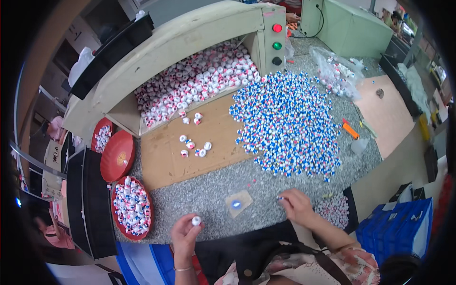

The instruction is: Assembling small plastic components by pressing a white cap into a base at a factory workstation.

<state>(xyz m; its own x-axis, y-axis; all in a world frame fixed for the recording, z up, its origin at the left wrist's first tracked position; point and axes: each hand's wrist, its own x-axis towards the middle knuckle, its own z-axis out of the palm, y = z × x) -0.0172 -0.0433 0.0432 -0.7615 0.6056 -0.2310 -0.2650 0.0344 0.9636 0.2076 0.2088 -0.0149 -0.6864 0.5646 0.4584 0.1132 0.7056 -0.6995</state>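
Observation:
My left hand is closed, with a small white round piece held between thumb and fingertips. Over the counter's front edge, my right hand pinches a tiny blue-and-white piece. Between the two hands lies a square tan pad with a bright spot on it. A large heap of small blue, white and pink pieces spreads beyond my right hand. Left of my left hand stands a red oval dish full of white, blue and pink pieces. Several loose white-and-pink pieces lie on the brown board.
A pale green machine housing arches over a pile of white-and-pink round pieces. Two more red dishes sit at the left. An orange-handled cutter and plastic bag lie at the right, above blue crates.

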